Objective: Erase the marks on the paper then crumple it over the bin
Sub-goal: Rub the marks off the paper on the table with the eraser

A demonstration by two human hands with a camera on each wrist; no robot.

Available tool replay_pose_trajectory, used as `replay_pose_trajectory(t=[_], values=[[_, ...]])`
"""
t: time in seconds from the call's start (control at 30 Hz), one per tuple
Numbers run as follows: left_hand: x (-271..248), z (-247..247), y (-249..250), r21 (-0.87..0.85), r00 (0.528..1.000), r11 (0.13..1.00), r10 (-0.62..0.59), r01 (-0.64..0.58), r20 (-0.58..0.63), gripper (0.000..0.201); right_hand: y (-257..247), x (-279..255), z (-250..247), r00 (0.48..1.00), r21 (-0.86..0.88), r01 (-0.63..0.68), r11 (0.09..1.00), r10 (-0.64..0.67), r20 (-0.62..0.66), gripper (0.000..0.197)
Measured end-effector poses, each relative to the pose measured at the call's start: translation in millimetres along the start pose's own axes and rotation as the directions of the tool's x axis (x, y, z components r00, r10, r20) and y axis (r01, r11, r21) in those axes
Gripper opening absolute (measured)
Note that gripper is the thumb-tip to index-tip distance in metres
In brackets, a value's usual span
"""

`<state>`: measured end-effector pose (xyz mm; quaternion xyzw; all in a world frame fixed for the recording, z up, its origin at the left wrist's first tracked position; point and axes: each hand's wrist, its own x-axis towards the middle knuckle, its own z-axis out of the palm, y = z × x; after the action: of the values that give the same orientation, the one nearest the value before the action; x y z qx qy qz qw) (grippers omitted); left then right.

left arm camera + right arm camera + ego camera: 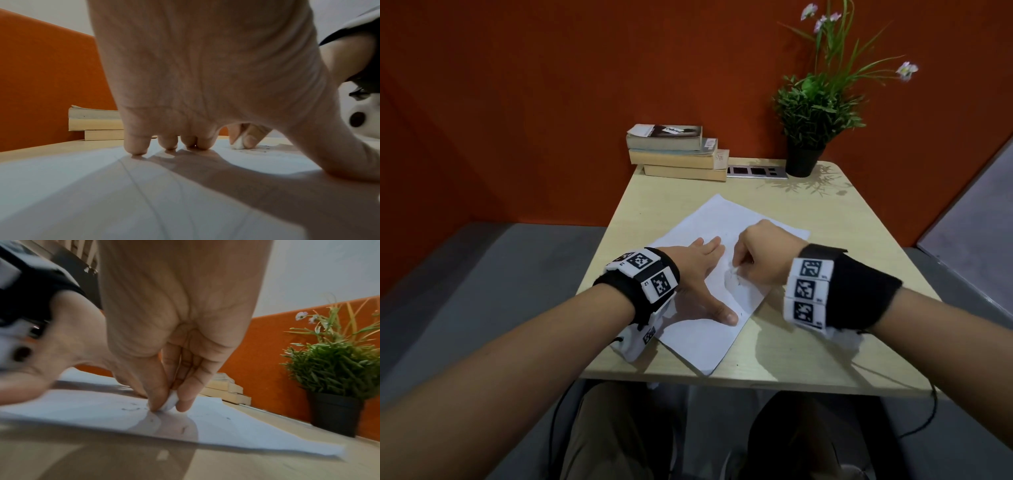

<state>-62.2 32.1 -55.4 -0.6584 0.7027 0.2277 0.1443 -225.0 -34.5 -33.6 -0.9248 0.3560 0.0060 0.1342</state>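
Note:
A white sheet of paper lies at an angle on the light wooden table, with faint pencil marks near its right edge. My left hand lies flat on the paper, fingers spread and pressing it down. My right hand pinches a small white eraser between thumb and fingers, its tip against the paper at the marks. From the left wrist view the eraser shows beyond my fingers. No bin is in view.
Three stacked books sit at the table's far edge against an orange wall. A potted plant stands at the far right corner, with a flat silver device beside it. My knees show under the table's near edge.

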Motion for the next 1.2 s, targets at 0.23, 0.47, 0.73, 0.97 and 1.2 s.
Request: replay_pose_trajectory(t=[0.23, 0.47, 0.73, 0.97, 1.2], values=[[-1, 1, 3, 0.007, 1.000, 1.000, -0.021, 0.021, 0.004, 0.144, 1, -21, 8, 0.999, 0.053, 0.032, 0.998, -0.034, 0.030, 0.015], [-2, 1, 5, 0.006, 0.997, 0.997, -0.076, 0.076, -0.010, 0.151, 1, -23, 7, 0.993, 0.052, 0.093, 0.994, -0.097, 0.067, 0.007], [-6, -2, 6, 0.009, 0.998, 0.998, -0.069, 0.069, -0.010, 0.146, 8, 29, -1, 0.994, 0.005, -0.030, 1.000, 0.030, -0.108, 0.008], [-5, -1, 7, 0.014, 0.997, 0.997, -0.078, 0.078, 0.001, 0.148, 8, -25, 12, 0.998, 0.066, 0.056, 0.996, -0.059, 0.037, 0.013], [-3, -1, 3, -0.031, 0.998, 0.998, -0.063, 0.063, -0.002, 0.150, 4, -6, -1, 0.998, 0.001, 0.063, 0.998, -0.063, 0.024, 0.010]])
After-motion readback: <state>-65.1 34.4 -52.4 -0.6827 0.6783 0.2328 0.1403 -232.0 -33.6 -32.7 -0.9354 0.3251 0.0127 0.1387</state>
